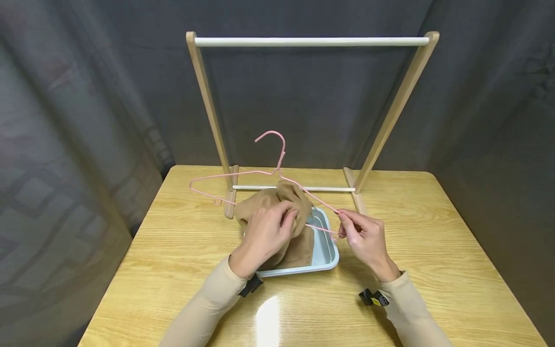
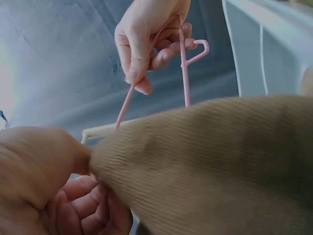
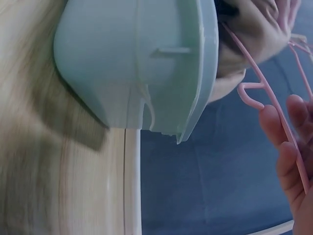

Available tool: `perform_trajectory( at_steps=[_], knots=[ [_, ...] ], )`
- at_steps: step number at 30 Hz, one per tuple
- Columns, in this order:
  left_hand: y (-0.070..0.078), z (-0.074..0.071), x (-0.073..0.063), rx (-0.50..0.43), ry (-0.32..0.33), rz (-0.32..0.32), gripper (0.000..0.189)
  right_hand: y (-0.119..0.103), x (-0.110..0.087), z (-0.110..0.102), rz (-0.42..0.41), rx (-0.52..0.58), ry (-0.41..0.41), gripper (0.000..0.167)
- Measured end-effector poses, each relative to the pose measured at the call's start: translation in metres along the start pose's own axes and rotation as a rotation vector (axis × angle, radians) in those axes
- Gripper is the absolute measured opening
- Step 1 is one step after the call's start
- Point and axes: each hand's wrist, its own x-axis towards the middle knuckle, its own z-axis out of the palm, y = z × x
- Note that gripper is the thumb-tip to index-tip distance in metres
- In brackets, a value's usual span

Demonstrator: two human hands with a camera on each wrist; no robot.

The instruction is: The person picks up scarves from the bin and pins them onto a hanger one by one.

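Note:
A pink clothes hanger (image 1: 281,164) is held up over a pale blue plastic bin (image 1: 331,250), its hook pointing upward. My right hand (image 1: 364,236) grips the hanger's right end, fingers curled round the thin bars. Brown ribbed cloth (image 1: 299,243), perhaps a garment, lies partly in the bin and partly around the hanger's middle. With thumb and fingers my left hand (image 1: 269,231) pinches an edge of this cloth (image 2: 210,152). The left end of the hanger sticks out bare past the fabric. In the right wrist view a small pink hook (image 3: 249,95) shows on the lower bar.
Behind the bin stands a wooden rack with a white top rail (image 1: 312,42) and a lower white bar (image 1: 329,189). All of it rests on a light wood table (image 1: 173,270). Dark grey curtains (image 1: 86,120) hang round the back and sides.

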Motion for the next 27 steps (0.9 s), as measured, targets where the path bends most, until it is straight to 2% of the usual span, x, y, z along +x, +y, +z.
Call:
perform_trajectory(
  at_steps=[4, 7, 10, 13, 15, 18, 20, 23, 27],
  knots=[
    [0.004, 0.007, 0.018, -0.034, 0.004, 0.022, 0.016, -0.005, 0.0, 0.0, -0.022, -0.008, 0.002, 0.018],
    [0.007, 0.011, 0.028, -0.057, -0.029, -0.014, 0.017, -0.008, 0.0, 0.001, -0.037, 0.005, 0.007, 0.019],
    [0.009, 0.014, 0.034, -0.126, -0.103, -0.051, 0.018, -0.009, 0.001, 0.001, -0.051, 0.011, 0.012, 0.019],
    [0.011, 0.019, 0.036, -0.163, -0.207, -0.047, 0.02, -0.009, 0.002, 0.002, -0.061, 0.014, 0.011, 0.021],
    [0.011, 0.022, 0.035, -0.138, -0.301, -0.002, 0.022, -0.009, 0.002, 0.003, -0.062, 0.014, 0.009, 0.021],
    [0.01, 0.027, 0.031, -0.034, -0.442, 0.119, 0.027, -0.007, 0.001, 0.004, -0.063, 0.011, 0.004, 0.021],
    [0.01, 0.03, 0.028, 0.02, -0.507, 0.197, 0.03, -0.006, 0.0, 0.005, -0.054, 0.01, 0.006, 0.021],
    [0.01, 0.031, 0.025, 0.055, -0.539, 0.244, 0.032, -0.005, -0.001, 0.006, -0.047, 0.009, 0.012, 0.02],
    [0.007, 0.024, 0.02, 0.012, -0.489, 0.245, 0.028, -0.005, -0.001, 0.004, -0.048, 0.006, 0.01, 0.02]
  ],
)
